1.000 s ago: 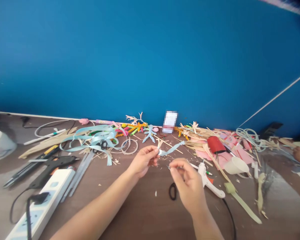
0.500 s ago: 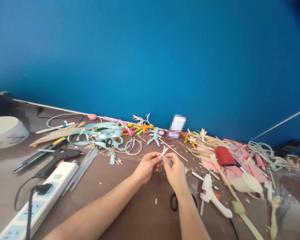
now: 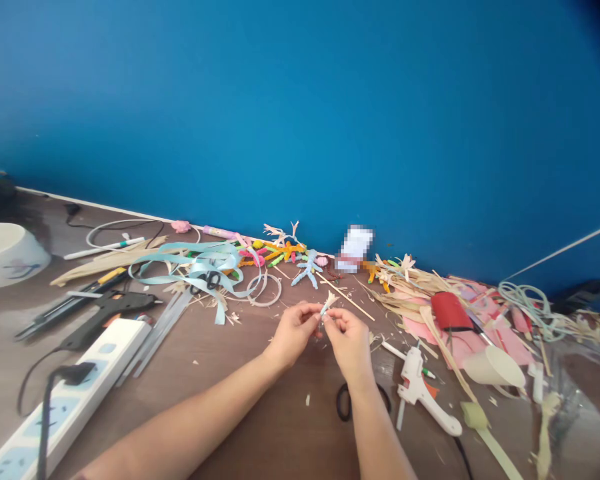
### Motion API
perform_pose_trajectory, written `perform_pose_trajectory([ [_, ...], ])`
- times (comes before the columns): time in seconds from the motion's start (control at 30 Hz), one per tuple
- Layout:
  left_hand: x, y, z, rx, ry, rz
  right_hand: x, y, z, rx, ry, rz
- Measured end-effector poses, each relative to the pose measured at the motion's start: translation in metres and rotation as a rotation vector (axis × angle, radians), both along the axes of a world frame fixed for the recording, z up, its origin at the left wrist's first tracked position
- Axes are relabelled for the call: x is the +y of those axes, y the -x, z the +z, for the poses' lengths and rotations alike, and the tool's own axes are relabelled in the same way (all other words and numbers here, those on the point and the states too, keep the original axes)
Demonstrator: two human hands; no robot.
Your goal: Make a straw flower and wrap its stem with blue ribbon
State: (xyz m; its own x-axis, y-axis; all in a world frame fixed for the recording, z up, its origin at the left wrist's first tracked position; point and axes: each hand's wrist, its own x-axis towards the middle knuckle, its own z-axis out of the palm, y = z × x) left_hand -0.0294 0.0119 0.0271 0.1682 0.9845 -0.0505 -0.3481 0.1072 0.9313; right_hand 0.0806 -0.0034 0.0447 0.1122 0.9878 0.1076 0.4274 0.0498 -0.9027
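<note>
Between my two hands, above the middle of the brown table, is a small frayed tuft of pale husk strips [image 3: 332,300] with a light blue band round its lower end. My left hand [image 3: 293,337] pinches the banded end from the left. From the right, the thumb and fingers of my right hand [image 3: 351,340] close on the same end, partly hiding it. Black-handled scissors [image 3: 345,403] lie below, mostly covered by my right forearm. Just beyond my hands rests a light blue fuzzy branched figure [image 3: 308,269].
To the right lie a white glue gun [image 3: 420,390], a red spool [image 3: 450,311], a pale cup [image 3: 494,367] and husk strips. On the left are a power strip [image 3: 97,380], a black glue gun [image 3: 107,313], blue ribbon [image 3: 167,259] and a white bowl [image 3: 13,257]. A blue wall [image 3: 280,120] stands behind.
The tuft has turned and leans further right, showing more of its blue band. Both hands stay together on it. The view has shifted slightly.
</note>
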Motion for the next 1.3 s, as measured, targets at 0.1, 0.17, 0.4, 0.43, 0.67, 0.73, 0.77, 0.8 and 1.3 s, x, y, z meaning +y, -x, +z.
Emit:
perform_pose_trajectory([
  [0.1,-0.005,0.002,0.006,0.145,-0.180,0.085,-0.003,0.000,0.001,0.126,0.028,0.001],
  [0.17,-0.009,0.003,0.012,0.215,-0.274,0.132,-0.005,0.000,0.002,0.179,0.016,-0.016],
  [0.4,-0.013,0.009,0.038,0.090,-0.144,-0.085,-0.010,-0.003,0.007,0.333,-0.031,-0.058],
  [0.43,-0.012,0.011,0.040,0.026,-0.080,-0.158,-0.011,-0.004,0.009,0.372,-0.020,-0.036],
  [0.67,-0.005,0.022,0.044,-0.079,0.107,-0.349,-0.012,-0.007,0.022,0.597,0.151,0.153],
  [0.73,-0.004,0.022,0.044,-0.088,0.126,-0.377,-0.012,-0.009,0.021,0.612,0.178,0.181],
  [0.77,-0.004,0.022,0.045,-0.088,0.133,-0.391,-0.012,-0.009,0.020,0.614,0.183,0.188],
  [0.8,-0.004,0.022,0.045,-0.086,0.136,-0.401,-0.012,-0.010,0.020,0.613,0.184,0.193],
  [1.3,0.002,0.031,0.044,0.016,0.090,-0.471,-0.015,-0.019,0.029,0.002,-0.037,0.154],
])
